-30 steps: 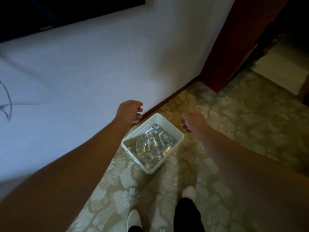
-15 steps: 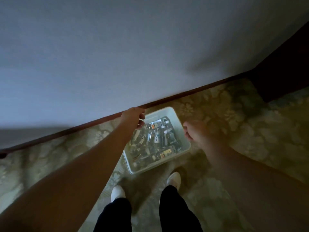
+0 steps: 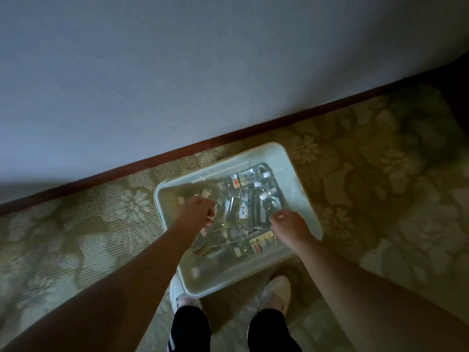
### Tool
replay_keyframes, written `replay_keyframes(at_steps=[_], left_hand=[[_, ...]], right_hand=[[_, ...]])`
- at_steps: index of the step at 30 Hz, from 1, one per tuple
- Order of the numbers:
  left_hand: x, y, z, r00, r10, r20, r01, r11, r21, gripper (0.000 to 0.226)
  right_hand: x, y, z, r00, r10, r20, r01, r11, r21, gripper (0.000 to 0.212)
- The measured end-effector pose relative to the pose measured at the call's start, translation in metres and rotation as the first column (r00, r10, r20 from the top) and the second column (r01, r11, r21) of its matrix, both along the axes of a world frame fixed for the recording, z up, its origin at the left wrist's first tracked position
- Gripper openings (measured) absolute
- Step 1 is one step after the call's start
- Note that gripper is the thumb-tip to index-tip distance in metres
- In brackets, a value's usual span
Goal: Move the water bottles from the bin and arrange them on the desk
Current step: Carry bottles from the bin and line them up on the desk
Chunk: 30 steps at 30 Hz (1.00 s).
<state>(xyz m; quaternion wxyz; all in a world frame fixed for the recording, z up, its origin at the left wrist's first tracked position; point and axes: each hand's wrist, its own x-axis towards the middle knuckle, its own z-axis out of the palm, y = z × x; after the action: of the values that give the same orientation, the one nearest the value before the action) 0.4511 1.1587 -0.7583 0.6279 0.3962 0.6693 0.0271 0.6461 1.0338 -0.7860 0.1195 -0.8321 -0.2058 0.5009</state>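
Both hands are down in the bin (image 3: 303, 171) — this is the pick-up, the very first step, with no desk in sight at all. The white bin sits on the patterned carpet (image 3: 380, 174) close to the wall (image 3: 203, 72), right in front of the person's shoes (image 3: 278, 292), and it is full of clear bottles (image 3: 247, 177) lying jumbled on their sides.

The left hand (image 3: 196, 212) is curled around a clear bottle at the bin's left side; the fingers (image 3: 210, 214) look wrapped on its body, though glare and blur make the exact hold hard to read. The right hand (image 3: 289, 226) is closed on the lower end of a white-capped bottle (image 3: 270, 203) that points up and away from it — thumb on top, a firm-looking clasp.

Judging from this, the next move calls for lifting both bottles clear of the pile without dragging neighbours along, then straightening up and turning to find the desk. The bottles are smooth and round, likely slippery, so a grip near the middle would serve better than one at the end. Plenty remain — several trips look likely.
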Motion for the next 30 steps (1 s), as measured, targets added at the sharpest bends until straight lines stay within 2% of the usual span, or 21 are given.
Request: replay_keyframes(at_steps=[5, 6, 8, 9, 12, 14, 16, 19, 20, 21, 23, 25, 28, 30], left_hand=[[-0.019, -0.026, -0.107, 0.956, -0.274, -0.11, 0.254, 0.954, -0.161, 0.016], [-0.022, -0.031, -0.127, 0.902, -0.397, -0.168, 0.371, 0.913, -0.168, 0.016], [-0.029, -0.044, -0.153, 0.73, -0.636, -0.249, 0.616, 0.771, -0.164, 0.018], [-0.034, -0.052, -0.163, 0.657, -0.711, -0.252, 0.692, 0.701, -0.172, 0.032], [-0.05, -0.079, -0.186, 0.476, -0.839, -0.265, 0.824, 0.53, -0.201, 0.072], [-0.055, -0.093, -0.195, 0.414, -0.858, -0.304, 0.855, 0.481, -0.195, 0.089], [-0.053, -0.104, -0.202, 0.464, -0.836, -0.293, 0.833, 0.524, -0.174, 0.092], [-0.054, -0.105, -0.206, 0.498, -0.816, -0.294, 0.818, 0.555, -0.154, 0.092], [-0.055, -0.103, -0.206, 0.499, -0.818, -0.284, 0.82, 0.553, -0.15, 0.091], [-0.055, -0.099, -0.205, 0.529, -0.809, -0.255, 0.803, 0.574, -0.157, 0.089], [-0.053, -0.088, -0.203, 0.698, -0.697, -0.165, 0.676, 0.717, -0.171, 0.083], [-0.051, -0.074, -0.195, 0.862, -0.503, -0.057, 0.479, 0.847, -0.228, 0.075], [-0.051, -0.052, -0.171, 0.967, -0.244, 0.076, 0.255, 0.921, -0.294, 0.055], [-0.052, -0.038, -0.144, 0.983, -0.007, 0.185, 0.087, 0.9, -0.426, 0.045]], right_hand=[[0.006, -0.002, -0.073, 0.995, 0.059, 0.082, -0.058, 0.998, -0.016, 0.014], [0.009, -0.002, -0.086, 0.992, 0.063, 0.109, -0.062, 0.998, -0.018, 0.011], [0.014, -0.001, -0.109, 0.986, 0.06, 0.153, -0.059, 0.998, -0.012, 0.008], [0.017, -0.002, -0.122, 0.984, 0.061, 0.168, -0.062, 0.998, -0.001, 0.011], [0.026, 0.0, -0.155, 0.97, 0.09, 0.224, -0.095, 0.995, 0.012, 0.018], [0.031, 0.0, -0.177, 0.968, 0.095, 0.232, -0.097, 0.995, -0.006, 0.017], [0.032, -0.003, -0.198, 0.972, 0.091, 0.216, -0.085, 0.996, -0.038, 0.027], [0.046, -0.02, -0.262, 0.971, 0.102, 0.214, -0.085, 0.992, -0.09, 0.07], [0.049, -0.024, -0.279, 0.965, 0.122, 0.234, -0.101, 0.99, -0.099, 0.077], [0.046, -0.023, -0.282, 0.954, 0.15, 0.258, -0.124, 0.986, -0.114, 0.079], [0.032, -0.01, -0.248, 0.907, 0.236, 0.349, -0.173, 0.964, -0.204, 0.069], [0.032, -0.003, -0.233, 0.841, 0.333, 0.427, -0.234, 0.935, -0.268, 0.056], [0.034, -0.003, -0.219, 0.884, 0.261, 0.387, -0.218, 0.964, -0.151, 0.054], [0.034, -0.003, -0.201, 0.932, 0.15, 0.329, -0.16, 0.987, 0.003, 0.061]])
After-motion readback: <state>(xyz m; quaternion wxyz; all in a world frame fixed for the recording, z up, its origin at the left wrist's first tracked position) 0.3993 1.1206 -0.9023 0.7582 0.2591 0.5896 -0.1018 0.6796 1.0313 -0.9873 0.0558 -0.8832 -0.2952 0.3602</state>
